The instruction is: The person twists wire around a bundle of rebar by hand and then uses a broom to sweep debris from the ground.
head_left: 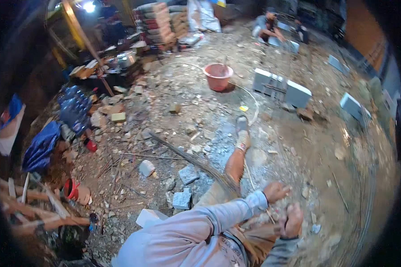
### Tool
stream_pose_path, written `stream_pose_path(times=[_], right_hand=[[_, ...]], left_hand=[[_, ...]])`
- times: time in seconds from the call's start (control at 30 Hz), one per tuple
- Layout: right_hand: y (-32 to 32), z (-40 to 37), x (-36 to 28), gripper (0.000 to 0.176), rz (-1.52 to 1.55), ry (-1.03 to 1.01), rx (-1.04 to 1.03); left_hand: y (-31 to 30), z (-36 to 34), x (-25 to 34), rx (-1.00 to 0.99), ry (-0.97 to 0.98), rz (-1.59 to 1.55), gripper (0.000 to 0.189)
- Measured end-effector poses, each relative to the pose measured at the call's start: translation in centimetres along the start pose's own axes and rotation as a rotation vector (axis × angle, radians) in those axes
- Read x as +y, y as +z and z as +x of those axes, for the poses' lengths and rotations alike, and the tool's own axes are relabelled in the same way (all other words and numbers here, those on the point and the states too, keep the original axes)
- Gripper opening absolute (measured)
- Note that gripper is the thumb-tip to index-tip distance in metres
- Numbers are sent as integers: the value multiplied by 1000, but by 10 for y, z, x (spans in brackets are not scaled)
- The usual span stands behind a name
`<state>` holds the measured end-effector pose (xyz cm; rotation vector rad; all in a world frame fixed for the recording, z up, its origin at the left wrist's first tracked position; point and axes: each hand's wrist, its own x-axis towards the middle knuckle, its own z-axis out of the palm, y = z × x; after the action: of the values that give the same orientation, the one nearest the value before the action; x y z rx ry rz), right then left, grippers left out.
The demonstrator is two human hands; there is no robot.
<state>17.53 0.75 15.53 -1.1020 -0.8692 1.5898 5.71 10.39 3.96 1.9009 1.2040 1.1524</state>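
One left grip (276,192) and one right grip (293,220), mine, fingers bent, contents I cannot tell, apparently mid-handwork calling for paired finger control; one long bundle of thin dark rods (200,165), near left, across my outstretched leg (235,167).

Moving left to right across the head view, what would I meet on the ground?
Blue tarp → small red bucket → whitish chunk → reddish basin → shoe → row of upright blocks → far-right pale block.
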Motion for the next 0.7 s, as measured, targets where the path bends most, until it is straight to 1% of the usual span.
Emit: stream_pose_path(times=[0.03, 0.07, 0.1, 0.13, 0.2, 0.23, 0.27, 0.3, 0.33, 0.37, 0.4, 0.43, 0.47, 0.5, 0.53, 0.57, 0.6, 0.67, 0.7], right_hand=[[-6, 8, 1, 13, 16, -45, 99], [-16, 20, 2, 13, -207, -113, 201], [-26, 29, 6, 13, -431, -174, 296], [-29, 30, 12, 13, -421, -181, 326], [-31, 36, 23, 13, -502, -88, 350], [-38, 41, 33, 13, -499, -88, 363], [-41, 43, 36, 14, -966, -684, 45], [-45, 39, 37, 14, -1218, -951, -148], [-48, 35, 38, 15, -1402, -1266, -323], [-23, 15, 20, 15, -1024, -395, -334], [-7, 2, 11, 15, -539, 417, -290], [-3, -2, 13, 15, -530, 425, -273], [-1, -2, 16, 14, -647, 272, -214], [0, -2, 19, 14, -766, 114, -157], [4, -2, 22, 14, -767, 110, -149], [10, -3, 26, 15, -1074, -224, -48], [15, -4, 31, 16, -1361, -567, 62], [21, -2, 40, 17, -1417, -519, 114], [22, -1, 44, 18, -1490, -451, 77]], left_hand=[[-12, 5, 9, -11, -65, -29, 43], [-26, 11, 19, -21, -131, -56, 42], [-36, 12, 29, -56, -239, -101, 39], [-33, 11, 26, -83, -222, -104, 39], [-31, 9, 14, 61, -200, -90, 39], [-31, 6, 10, 49, -196, -95, 39], [-32, 3, 10, 116, -160, -111, 39], [-33, 0, 9, 184, -126, -129, 39], [-32, -5, 4, 171, -127, -138, 39], [-30, -11, -3, 108, 14, 64, 39], [-25, -17, -9, 40, 156, 262, 39], [-22, -17, -11, 31, -61, 97, 43], [-27, -15, -2, 18, -58, 90, 43], [-40, -11, 14, 8, -146, 96, 46], [-47, -7, 23, 0, -232, 105, 48], [-44, -5, 20, -8, -308, 101, 53], [-40, -4, 18, -13, -305, 103, 53], [-37, -5, 20, 26, -310, 176, 53], [-38, -4, 24, -7, -349, 238, 53]])
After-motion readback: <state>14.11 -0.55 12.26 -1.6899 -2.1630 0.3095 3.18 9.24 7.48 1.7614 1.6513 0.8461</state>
